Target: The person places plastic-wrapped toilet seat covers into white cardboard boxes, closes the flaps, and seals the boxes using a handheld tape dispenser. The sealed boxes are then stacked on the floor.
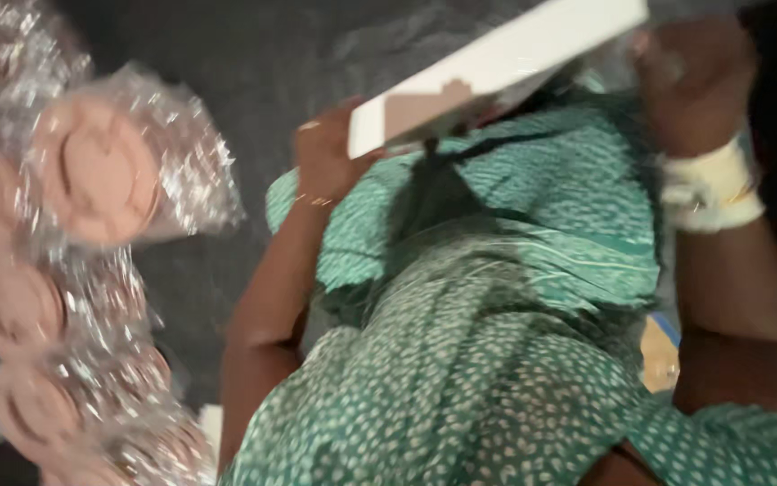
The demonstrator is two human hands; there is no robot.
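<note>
Two hands grip a flat white rectangular box (496,67): the left hand (325,162) clasps its lower end, the right hand (694,76) its upper end. Its long axis slants up-right above the green patterned dress (487,360).

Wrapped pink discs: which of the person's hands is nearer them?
Left. The left hand grips the white box at the end nearest the pink discs; the right hand holds the opposite end.

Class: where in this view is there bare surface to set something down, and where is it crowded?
Free: the dark surface between the wrapped pink discs and the left hand on the white box. Crowded: the left edge, packed with those discs.
</note>
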